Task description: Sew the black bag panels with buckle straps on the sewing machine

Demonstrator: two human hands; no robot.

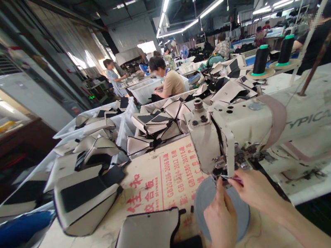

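Note:
Both my hands are at the needle area of a white sewing machine (206,142). My left hand (220,215) is closed in a pinch just below the presser foot; what its fingertips hold, if anything, is too small to make out. In my right hand (257,189) is a thin tool with a purple handle (238,180), its slim metal end pointing left towards the needle. Beneath my hands lies a round grey disc (202,206) on the plywood table (147,168). A beige sewn piece with dark edging (143,240) rests left of the disc.
Another beige and black piece (86,199) sits farther left on the plywood. White bins (124,124) full of similar pieces stand beyond the table's edge. Two black thread cones (260,60) stand behind the machine. Several people work farther back, one in a tan shirt (174,82).

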